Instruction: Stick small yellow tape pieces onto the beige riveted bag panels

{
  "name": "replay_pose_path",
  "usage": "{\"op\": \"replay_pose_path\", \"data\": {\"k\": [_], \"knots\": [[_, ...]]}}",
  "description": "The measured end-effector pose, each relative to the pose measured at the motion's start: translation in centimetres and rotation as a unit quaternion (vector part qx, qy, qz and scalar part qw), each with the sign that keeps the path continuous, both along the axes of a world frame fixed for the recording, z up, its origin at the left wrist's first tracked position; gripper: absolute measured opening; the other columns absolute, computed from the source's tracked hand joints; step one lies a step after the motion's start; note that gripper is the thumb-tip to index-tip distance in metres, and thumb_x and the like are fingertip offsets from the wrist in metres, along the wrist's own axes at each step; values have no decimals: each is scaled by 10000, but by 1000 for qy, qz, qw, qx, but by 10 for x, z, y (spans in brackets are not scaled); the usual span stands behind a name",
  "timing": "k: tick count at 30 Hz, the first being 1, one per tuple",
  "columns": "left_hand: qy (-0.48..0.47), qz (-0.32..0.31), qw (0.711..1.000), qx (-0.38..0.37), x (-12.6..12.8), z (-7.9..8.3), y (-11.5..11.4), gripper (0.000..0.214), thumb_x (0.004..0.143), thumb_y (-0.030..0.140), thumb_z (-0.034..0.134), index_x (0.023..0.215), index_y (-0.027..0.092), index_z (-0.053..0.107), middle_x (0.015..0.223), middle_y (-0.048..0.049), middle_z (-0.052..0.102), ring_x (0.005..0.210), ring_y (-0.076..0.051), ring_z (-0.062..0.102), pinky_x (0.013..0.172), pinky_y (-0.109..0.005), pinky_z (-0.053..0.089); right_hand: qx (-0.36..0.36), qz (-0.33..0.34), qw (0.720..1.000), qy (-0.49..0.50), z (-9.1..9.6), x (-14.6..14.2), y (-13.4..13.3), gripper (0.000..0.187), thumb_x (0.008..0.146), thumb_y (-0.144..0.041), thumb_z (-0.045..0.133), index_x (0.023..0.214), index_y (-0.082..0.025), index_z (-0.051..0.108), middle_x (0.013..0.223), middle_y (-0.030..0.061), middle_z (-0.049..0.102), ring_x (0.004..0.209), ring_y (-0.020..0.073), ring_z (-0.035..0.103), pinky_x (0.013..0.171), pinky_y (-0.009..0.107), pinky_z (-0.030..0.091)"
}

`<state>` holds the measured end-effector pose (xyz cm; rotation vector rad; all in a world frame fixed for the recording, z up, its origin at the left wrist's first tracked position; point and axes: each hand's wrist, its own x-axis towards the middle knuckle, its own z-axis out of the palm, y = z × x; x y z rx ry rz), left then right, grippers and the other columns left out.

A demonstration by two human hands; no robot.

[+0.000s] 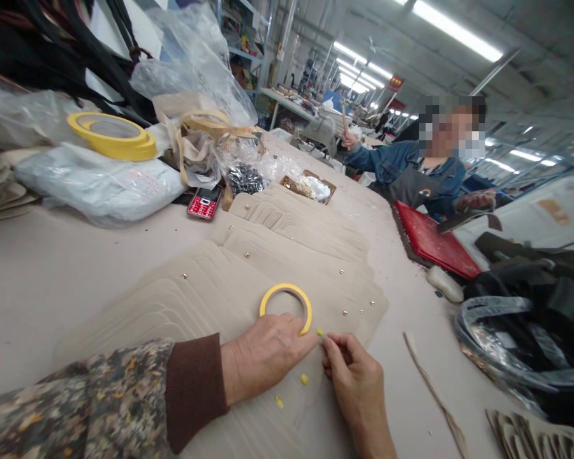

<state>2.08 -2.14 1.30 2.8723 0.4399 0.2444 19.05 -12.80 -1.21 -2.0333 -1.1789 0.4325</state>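
Note:
My left hand [272, 350] is closed on a roll of yellow tape [286, 288], which stands up over its knuckles. Fingertips of my right hand [356, 376] are pinched together close to my left index finger. A small piece of yellow tape [319, 332] shows at those fingertips, partly hidden. Below the hands, two more yellow tape bits [303, 379] lie on beige flat panels [210, 299]. These panels are fanned out in overlapping rows, and several carry small metal studs [247, 255].
Two yellow tape rolls [124, 150] rest on a plastic-wrapped package [105, 185] at left. A red phone [204, 204] and a small box of parts [310, 186] lie beyond the panels. Across the table, a person [411, 172] raises a hammer beside a red board [433, 239]. Black bags [530, 331] are at right.

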Motion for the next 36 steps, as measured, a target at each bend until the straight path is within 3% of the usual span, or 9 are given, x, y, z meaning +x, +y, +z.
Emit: {"op": "replay_pose_path", "data": {"k": [5,13,18,22,28,33,36], "knots": [[6,1,1000,-4,2,1,1,120,936,85,462,950,179,535,820,-28,566,710,-196,558,588,-296,468,57,36,986,-155,-9,-5,3,254,914,-339,516,861,-188,714,834,62,737,738,177,686,717,260,503],[13,9,1000,-15,1,3,5,136,929,77,452,954,181,535,820,-25,572,718,-189,552,591,-279,443,3,86,962,-258,2,-6,12,211,919,-221,485,856,-196,685,727,30,674,652,149,637,644,222,433],[9,-28,999,-13,-4,15,11,152,900,51,454,932,185,518,856,-26,586,723,-187,535,594,-274,417,-55,166,960,-216,16,-10,1,201,906,-203,508,796,-205,675,700,15,643,642,146,620,618,220,416],[-7,-44,999,-13,-4,16,16,85,917,112,480,909,189,514,873,-26,592,745,-192,545,610,-283,416,-100,210,969,-86,24,-12,-3,200,889,-197,537,799,-221,715,747,17,698,699,162,656,670,230,470],[-93,-65,992,-58,-3,9,16,110,992,212,432,1035,177,527,821,-10,619,733,-172,591,644,-269,448,31,88,994,61,27,-6,-4,231,910,-320,563,1002,-184,726,834,55,745,684,167,673,646,241,535],[-152,-52,981,-108,-4,4,13,384,989,205,471,1348,173,340,1023,-52,691,876,-180,675,717,-264,505,151,141,978,-29,29,-14,-3,182,868,-208,607,1025,-198,700,895,58,731,768,168,678,692,252,549],[-130,-37,984,-113,-3,3,11,405,985,232,492,1343,156,319,1017,-67,700,862,-209,693,671,-284,514,183,153,967,-86,29,-17,-1,201,873,-150,587,1047,-206,672,910,65,727,798,170,682,728,266,554]]}}
